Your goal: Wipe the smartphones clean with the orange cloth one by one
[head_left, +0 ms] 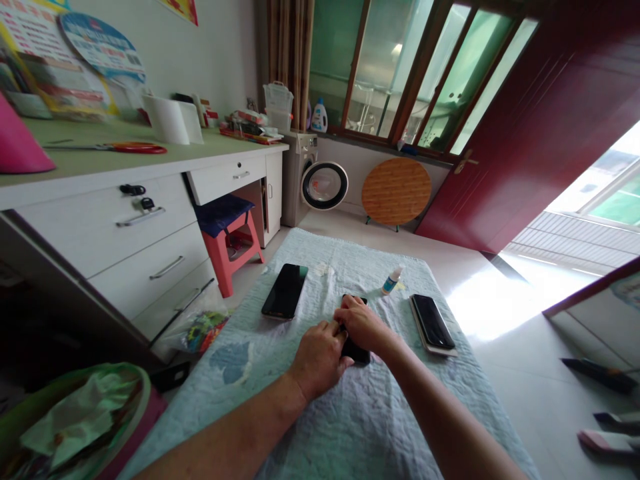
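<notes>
A black smartphone [358,352] lies on the quilted cloth in front of me, partly covered by both hands. My left hand [320,357] is closed around its left edge, with the thumb low near the bottom corner. Over the upper part of the phone my right hand [361,324] is bent down, fingers curled together; whatever they pinch is hidden. To the left rests a larger dark-screened device [285,291], like a small tablet. A small white bottle with a blue label [391,281] stands beyond my right hand. Another phone [433,321] sits on a pale flat box [440,351] at the right.
A light blue quilted cloth [330,260] covers the table. To the left are a desk with drawers [150,227], a red stool [233,257] and a waste bin [150,400]. A washing machine [297,180] with its door ajar and a round wooden tabletop [397,190] stand behind.
</notes>
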The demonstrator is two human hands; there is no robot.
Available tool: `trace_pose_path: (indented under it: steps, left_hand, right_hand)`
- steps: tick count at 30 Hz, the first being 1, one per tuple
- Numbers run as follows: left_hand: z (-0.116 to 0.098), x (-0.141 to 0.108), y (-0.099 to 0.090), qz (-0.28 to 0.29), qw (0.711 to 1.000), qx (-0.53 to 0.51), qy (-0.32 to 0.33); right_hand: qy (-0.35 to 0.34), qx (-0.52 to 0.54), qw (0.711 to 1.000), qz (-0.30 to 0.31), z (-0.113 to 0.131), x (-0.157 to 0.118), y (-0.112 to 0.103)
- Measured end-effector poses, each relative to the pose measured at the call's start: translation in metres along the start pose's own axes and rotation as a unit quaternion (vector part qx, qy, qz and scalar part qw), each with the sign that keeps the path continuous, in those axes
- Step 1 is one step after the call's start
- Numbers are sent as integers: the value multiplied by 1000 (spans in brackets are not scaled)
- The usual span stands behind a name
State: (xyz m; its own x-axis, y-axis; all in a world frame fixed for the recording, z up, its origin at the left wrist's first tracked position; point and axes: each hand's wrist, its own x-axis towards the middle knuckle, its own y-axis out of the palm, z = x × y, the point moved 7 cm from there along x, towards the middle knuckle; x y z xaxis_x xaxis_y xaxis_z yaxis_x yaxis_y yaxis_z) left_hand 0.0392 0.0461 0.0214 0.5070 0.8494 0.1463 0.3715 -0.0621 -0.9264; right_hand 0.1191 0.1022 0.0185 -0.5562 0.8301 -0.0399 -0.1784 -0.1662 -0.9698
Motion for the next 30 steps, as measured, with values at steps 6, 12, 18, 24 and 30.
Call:
trace_pose_path:
  steps: [6,12,18,24,30]
  left_hand:
    - [-2,-1,3,2,1000,-4,4]
    - [-2,0,3,8,1000,14,1]
    - [-2,1,2,-6,1000,-5,11]
    - [-1,0,5,3,1000,-24,9]
    - [-1,-1,5,1,999,-34,6]
  right_hand:
    - [-24,14,999,19,5,-3,2]
    - [42,-41,998,-4,-14,23,-8]
    - [110,-15,993,-37,-47,45,-8]
    - [152,-2,987,-51,-67,47,-5]
    - [196,10,978,-78,-97,19,-7]
